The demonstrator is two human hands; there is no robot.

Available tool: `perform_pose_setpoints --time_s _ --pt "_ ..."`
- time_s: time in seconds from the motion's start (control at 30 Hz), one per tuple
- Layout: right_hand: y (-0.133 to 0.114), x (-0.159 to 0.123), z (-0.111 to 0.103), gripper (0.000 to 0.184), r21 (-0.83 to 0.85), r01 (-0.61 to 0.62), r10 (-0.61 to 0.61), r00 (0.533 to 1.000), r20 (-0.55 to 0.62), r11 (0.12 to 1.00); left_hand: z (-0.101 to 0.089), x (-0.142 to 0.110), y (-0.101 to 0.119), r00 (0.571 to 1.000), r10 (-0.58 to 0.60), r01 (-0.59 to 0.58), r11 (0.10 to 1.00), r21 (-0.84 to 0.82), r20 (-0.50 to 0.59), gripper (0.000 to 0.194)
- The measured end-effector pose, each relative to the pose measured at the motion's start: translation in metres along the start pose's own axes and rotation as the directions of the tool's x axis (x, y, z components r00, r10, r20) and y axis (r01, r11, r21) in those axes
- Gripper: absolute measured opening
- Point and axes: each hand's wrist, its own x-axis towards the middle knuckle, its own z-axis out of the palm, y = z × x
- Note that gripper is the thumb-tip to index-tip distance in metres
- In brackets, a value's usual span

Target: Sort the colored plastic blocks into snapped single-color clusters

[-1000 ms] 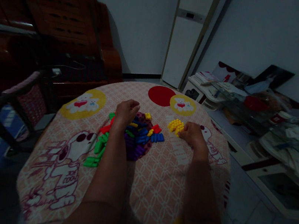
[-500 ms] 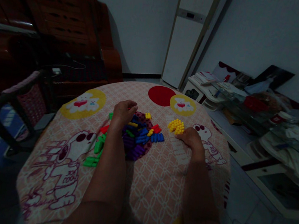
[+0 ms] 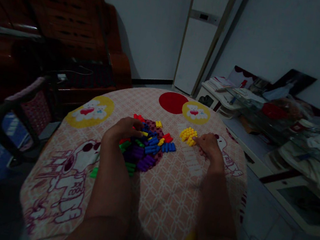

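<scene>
On the cloth-covered round table lies a mixed pile of small plastic building blocks: purple blocks, blue blocks, green blocks and red blocks. My left hand hovers over the pile's left side, thumb and fingers apart, near a small yellow block. It hides part of the pile. To the right, yellow blocks stand close together in a cluster. My right hand is at the cluster's right edge, fingers bent and fingertips pinched against a yellow block there.
The patterned tablecloth covers the table. A wooden sofa stands behind left, and a chair with a dark armrest is at the left. A cluttered white cabinet runs along the right. A tall white unit stands at the back.
My left hand has moved left and toward me, uncovering red blocks at the back and covering green ones. My right hand has shifted slightly right and up along the yellow cluster.
</scene>
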Motion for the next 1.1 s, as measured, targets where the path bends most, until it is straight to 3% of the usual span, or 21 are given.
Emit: perform_pose_setpoints --time_s 0.13,0.3,0.5,0.6,0.7,0.87,1.1 --pt "0.003 0.004 0.003 0.039 0.054 0.03 -0.026 0.997 -0.069 0.998 0.014 0.01 0.004 1.0 0.02 -0.021 0.999 0.04 0.016 0.009" --pt "0.006 0.009 0.005 0.03 0.1 0.033 -0.016 0.986 -0.166 0.994 0.029 0.023 0.008 1.0 0.029 -0.029 0.992 0.12 0.002 0.007" --pt "-0.005 0.005 0.006 0.023 0.112 0.011 0.011 0.981 -0.192 0.994 0.025 0.02 0.001 0.995 -0.038 0.045 0.996 0.076 -0.091 0.013" --pt "-0.008 0.004 0.005 0.024 0.064 0.033 -0.018 0.976 -0.217 0.997 0.021 0.017 -0.003 0.969 -0.088 0.078 0.996 -0.051 -0.232 0.018" --pt "-0.009 0.004 0.005 0.023 0.064 0.062 -0.046 0.971 -0.234 0.996 0.02 0.017 0.001 0.946 -0.084 -0.011 0.957 -0.291 -0.313 0.029" --pt "-0.012 0.003 0.006 0.023 0.085 0.097 -0.075 0.969 -0.234 0.992 0.025 0.016 0.022 0.988 0.027 -0.098 0.867 -0.488 -0.149 0.035" --pt "-0.013 0.005 0.007 0.02 0.227 0.138 -0.085 0.97 -0.229 0.964 0.042 0.017 0.059 0.99 0.143 -0.111 0.825 -0.555 0.014 0.043"
